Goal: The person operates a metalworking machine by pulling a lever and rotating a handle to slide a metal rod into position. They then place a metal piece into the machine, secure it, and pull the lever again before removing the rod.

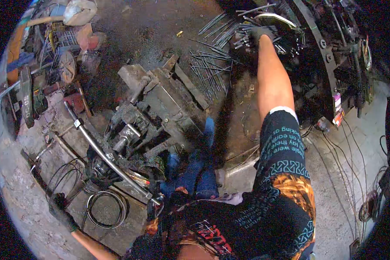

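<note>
My right hand (263,34), in a dark glove, reaches far forward into a dense heap of thin metal rods (245,35). It touches the heap, but its fingers are hidden against the dark rods. Loose rods (210,69) lie scattered on the floor left of the heap. Low on the left, my left hand (63,211), also dark-gloved, is at the near end of a dark bar (40,178). Its fingers blend into the shadow, so I cannot make out a grip. A coil of cable (107,209) lies just right of this hand.
A heavy metal machine (162,104) stands ahead of my legs. A long shiny pipe (102,151) slants across the left side. Large dark machinery (323,47) rises at the right, with cables (344,173) trailing over the floor. Assorted clutter fills the far left.
</note>
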The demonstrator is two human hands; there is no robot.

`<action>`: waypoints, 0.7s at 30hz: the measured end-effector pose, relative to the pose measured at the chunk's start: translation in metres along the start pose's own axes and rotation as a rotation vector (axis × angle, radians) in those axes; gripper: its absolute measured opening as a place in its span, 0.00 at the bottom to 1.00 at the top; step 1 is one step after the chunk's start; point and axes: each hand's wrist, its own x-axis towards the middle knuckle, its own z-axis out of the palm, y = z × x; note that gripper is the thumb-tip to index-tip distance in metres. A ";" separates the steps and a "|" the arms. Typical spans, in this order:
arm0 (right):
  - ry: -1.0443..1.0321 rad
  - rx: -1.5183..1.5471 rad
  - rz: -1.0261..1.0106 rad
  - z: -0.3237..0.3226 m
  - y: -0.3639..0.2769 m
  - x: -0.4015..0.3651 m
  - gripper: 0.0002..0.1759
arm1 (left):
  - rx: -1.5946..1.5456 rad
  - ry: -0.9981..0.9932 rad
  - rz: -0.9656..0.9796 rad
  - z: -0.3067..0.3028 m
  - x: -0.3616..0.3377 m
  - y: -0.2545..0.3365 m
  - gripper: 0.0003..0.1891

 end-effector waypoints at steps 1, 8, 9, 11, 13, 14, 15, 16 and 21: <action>-0.008 0.033 0.017 -0.001 0.002 0.005 0.25 | -0.067 0.014 -0.030 0.006 -0.005 0.012 0.20; -0.083 0.499 0.218 0.004 0.021 -0.001 0.21 | -0.139 -0.034 -0.007 0.005 -0.009 0.015 0.19; -0.097 0.621 0.284 -0.004 0.024 -0.011 0.21 | -0.219 0.012 0.016 0.011 -0.010 0.016 0.19; -0.150 0.864 0.411 -0.026 0.032 -0.048 0.20 | -0.158 0.010 0.046 0.015 -0.005 0.010 0.19; -0.230 1.094 0.339 -0.060 0.039 -0.111 0.15 | 0.093 -0.144 -0.001 -0.014 0.027 -0.048 0.18; -0.297 1.208 0.242 -0.075 0.054 -0.156 0.10 | 0.087 -0.140 -0.012 -0.007 0.017 -0.046 0.18; -0.314 1.233 0.203 -0.072 0.076 -0.185 0.10 | -0.139 -0.056 0.033 0.009 0.005 -0.026 0.19; -0.415 1.420 0.346 -0.119 0.053 -0.243 0.09 | -0.369 0.037 0.084 0.019 0.000 -0.016 0.19; -0.451 1.575 0.378 -0.206 0.049 -0.415 0.12 | -0.295 0.124 0.050 0.033 0.006 -0.024 0.17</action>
